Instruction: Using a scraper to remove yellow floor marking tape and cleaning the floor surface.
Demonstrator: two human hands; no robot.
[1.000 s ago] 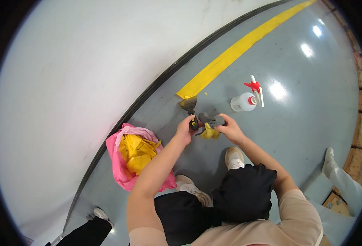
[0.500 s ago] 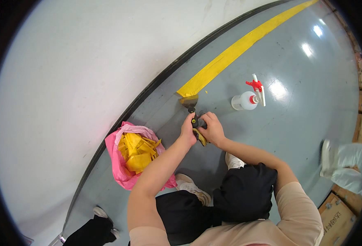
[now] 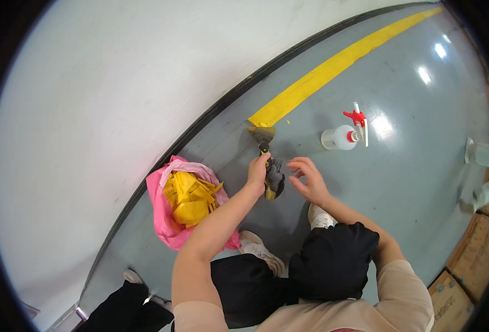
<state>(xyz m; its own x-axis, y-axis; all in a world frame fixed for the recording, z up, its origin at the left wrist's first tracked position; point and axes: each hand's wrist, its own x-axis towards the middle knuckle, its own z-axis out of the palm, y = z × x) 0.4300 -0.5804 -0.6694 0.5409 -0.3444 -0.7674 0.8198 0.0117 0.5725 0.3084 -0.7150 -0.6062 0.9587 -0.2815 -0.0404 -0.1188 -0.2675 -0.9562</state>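
Note:
My left hand (image 3: 257, 172) is closed round the handle of a scraper (image 3: 262, 134), whose wide blade points at the near end of a yellow floor tape strip (image 3: 316, 79). Against the handle hangs a dark grey and yellow bundle (image 3: 276, 178) that looks like a work glove; how it is held is partly hidden. My right hand (image 3: 309, 181) is off to the right of it, fingers apart and curved, with nothing in them. Beyond that hand stands a clear spray bottle (image 3: 339, 137) with a red and white trigger head.
A pink plastic bag (image 3: 160, 213) full of crumpled yellow tape pieces (image 3: 192, 199) stands left of my left forearm. The white wall (image 3: 100, 105) meets the grey floor at a black skirting. Another person's legs (image 3: 125, 310) show at lower left. Wooden crates (image 3: 474, 254) line the right side.
My right hand has let go of the grey bundle by the scraper and moved right, its fingers opening. My left hand still grips the scraper. The person's legs at lower left have shifted.

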